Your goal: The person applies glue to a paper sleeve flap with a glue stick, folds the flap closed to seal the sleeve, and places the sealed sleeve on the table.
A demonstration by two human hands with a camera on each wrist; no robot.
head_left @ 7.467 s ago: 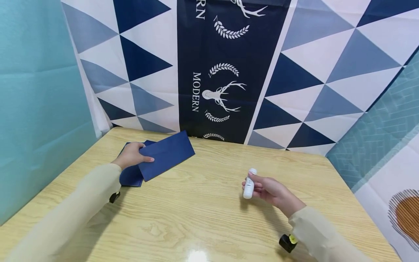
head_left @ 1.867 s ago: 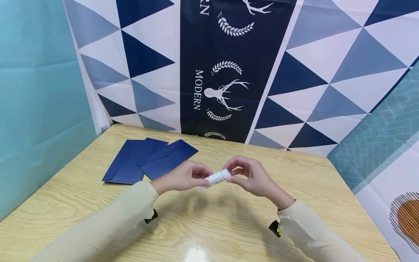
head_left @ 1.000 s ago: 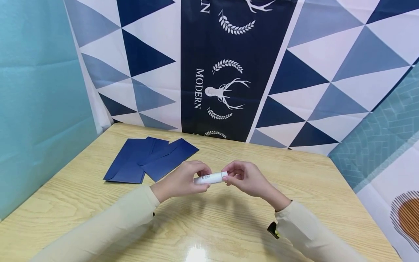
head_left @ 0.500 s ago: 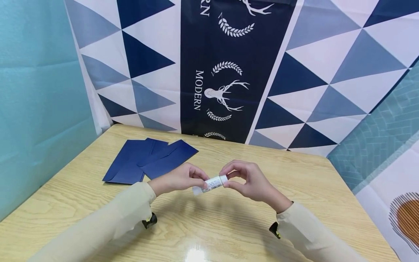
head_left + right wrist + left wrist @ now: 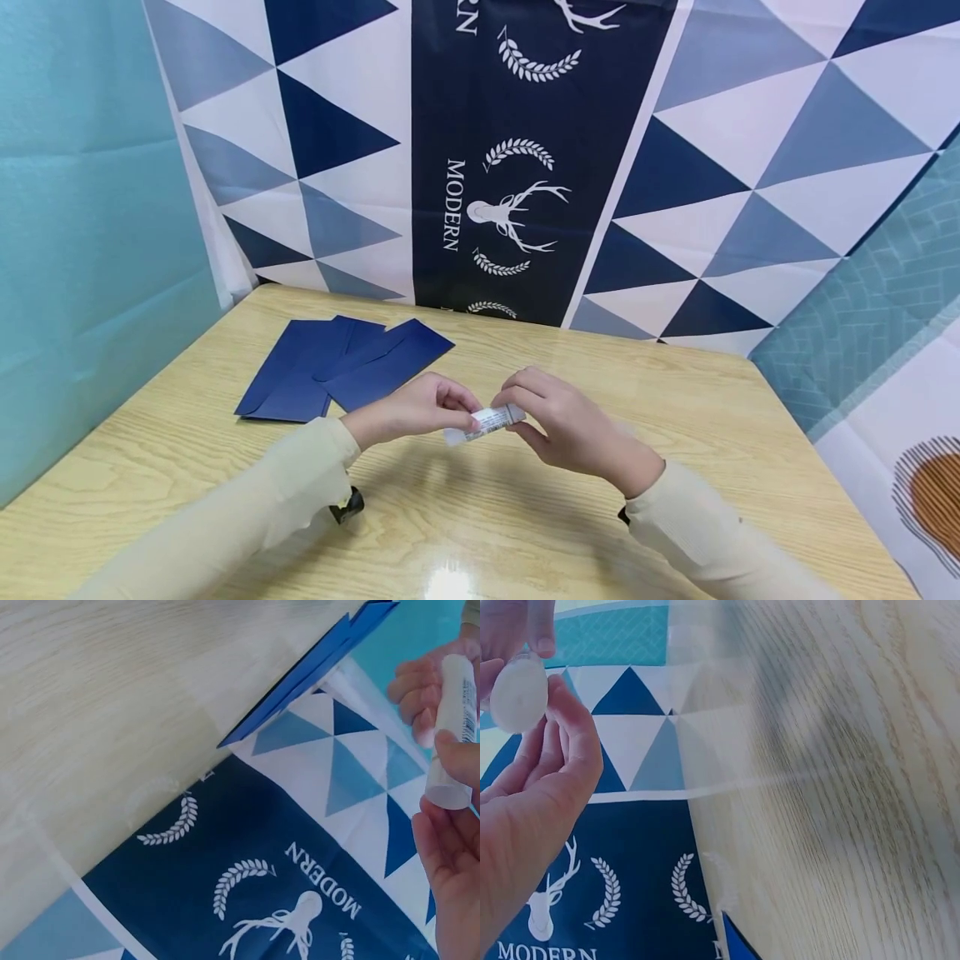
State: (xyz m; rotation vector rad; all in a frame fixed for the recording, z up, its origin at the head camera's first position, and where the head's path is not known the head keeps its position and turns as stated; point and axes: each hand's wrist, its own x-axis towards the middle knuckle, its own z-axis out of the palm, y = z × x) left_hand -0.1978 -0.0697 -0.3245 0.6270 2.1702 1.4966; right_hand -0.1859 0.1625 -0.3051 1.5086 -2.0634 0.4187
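Note:
A white glue stick [image 5: 491, 419] with printed text and a barcode is held above the table between both hands. My left hand [image 5: 420, 407] pinches its body, thumb on the near side. At the other end, my right hand [image 5: 573, 429] grips the cap end, its back turned up and its fingers curled over. The left wrist view shows the round white base of the glue stick [image 5: 519, 694]. In the right wrist view the cap end of the glue stick [image 5: 450, 791] lies between right thumb and fingers. The cap is on, partly covered by those fingers.
Several dark blue envelopes lie overlapping on the wooden table [image 5: 465, 533] at the back left: one envelope [image 5: 288, 379] further left, another envelope [image 5: 390, 362] slanting right. A patterned cloth [image 5: 487, 167] hangs behind the table, with a teal sheet [image 5: 97, 233] on the left.
Earlier the left hand held an envelope and the right hand alone the glue stick. The envelope was laid down and both hands joined on the stick. Lately the right hand has rolled over the cap end.

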